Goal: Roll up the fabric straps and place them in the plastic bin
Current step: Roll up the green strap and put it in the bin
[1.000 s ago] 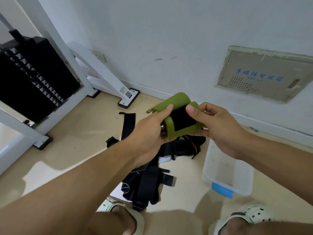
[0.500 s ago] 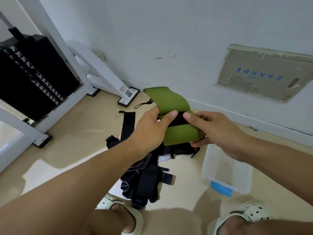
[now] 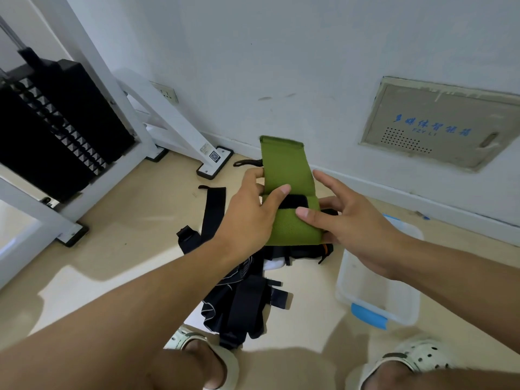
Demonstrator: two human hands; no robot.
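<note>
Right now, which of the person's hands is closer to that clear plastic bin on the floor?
Right. The right hand is above the plastic bin's far end, pinching the green strap; the left hand grips the strap farther left, over the dark straps.

My right hand hides plastic bin far corner; green strap covers my left fingertips; wall-panel lettering illegible.
</note>
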